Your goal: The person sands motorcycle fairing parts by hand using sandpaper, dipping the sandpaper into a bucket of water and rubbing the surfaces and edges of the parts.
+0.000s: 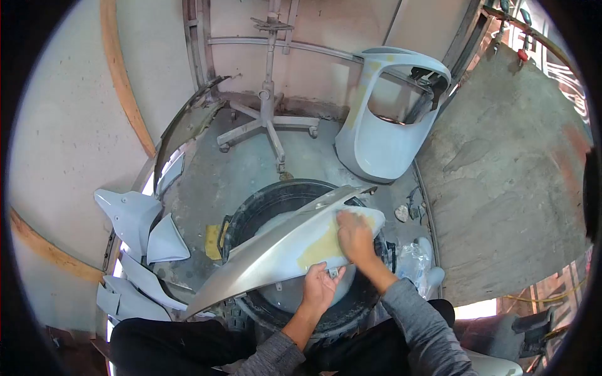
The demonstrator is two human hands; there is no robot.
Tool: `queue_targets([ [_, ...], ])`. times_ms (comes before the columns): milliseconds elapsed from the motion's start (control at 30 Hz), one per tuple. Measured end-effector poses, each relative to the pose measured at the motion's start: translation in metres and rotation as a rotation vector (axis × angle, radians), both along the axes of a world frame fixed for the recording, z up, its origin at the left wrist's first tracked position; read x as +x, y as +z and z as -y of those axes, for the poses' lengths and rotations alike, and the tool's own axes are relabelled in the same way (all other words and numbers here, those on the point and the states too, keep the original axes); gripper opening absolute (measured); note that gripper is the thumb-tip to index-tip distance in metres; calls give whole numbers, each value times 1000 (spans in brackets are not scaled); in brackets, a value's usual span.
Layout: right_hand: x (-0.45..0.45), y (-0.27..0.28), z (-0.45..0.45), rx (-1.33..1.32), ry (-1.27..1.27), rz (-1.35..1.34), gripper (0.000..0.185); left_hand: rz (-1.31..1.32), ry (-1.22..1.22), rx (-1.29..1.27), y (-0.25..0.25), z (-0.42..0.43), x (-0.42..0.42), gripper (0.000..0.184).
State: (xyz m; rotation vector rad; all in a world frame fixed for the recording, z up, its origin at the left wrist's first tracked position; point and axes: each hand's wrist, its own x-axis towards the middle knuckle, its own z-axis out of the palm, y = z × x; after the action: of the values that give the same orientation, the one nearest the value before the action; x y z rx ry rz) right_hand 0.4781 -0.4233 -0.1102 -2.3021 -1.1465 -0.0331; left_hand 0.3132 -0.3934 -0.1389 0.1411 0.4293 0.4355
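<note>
The panel [266, 263] lies aslant over the tub [251, 199]; the left hand [318, 291] cups its lower edge, fingers loosely curled – a pinch I can't confirm; the right hand [355, 238] presses bunched fingers near the yellow patch [321, 249], anything under them hidden; likely light, stiff, slippery if wet – best held by both long edges, clear of the thin tip.

Readable texts, labels, brands, numbers, signs: none. Patterned surface [568, 94], upper right edge of the frame: pale markings, no letters or numbers legible.
</note>
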Motion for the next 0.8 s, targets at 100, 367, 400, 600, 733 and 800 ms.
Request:
queue_targets([
  [100, -42, 12, 3, 86, 516, 263, 35, 17, -45, -34, -17, 0, 2, 42],
  [367, -33, 15, 7, 37, 489, 241, 35, -8, -23, -49, -25, 3, 2, 40],
  [400, -15, 6, 8, 38, 488, 242, 35, -8, -23, -48, -21, 3, 2, 40],
  [600, -46, 17, 4, 138, 481, 161, 35, 73, -93, -6, -32, -2, 5, 38],
  [733, 2, 7, -7, 11, 33, 99, 38, -4, -22, 3, -10, 3, -3, 38],
  [800, -27, 1, -8, 29, 314, 383, 35, -53, -43, 41, -5, 0, -2, 38],
])
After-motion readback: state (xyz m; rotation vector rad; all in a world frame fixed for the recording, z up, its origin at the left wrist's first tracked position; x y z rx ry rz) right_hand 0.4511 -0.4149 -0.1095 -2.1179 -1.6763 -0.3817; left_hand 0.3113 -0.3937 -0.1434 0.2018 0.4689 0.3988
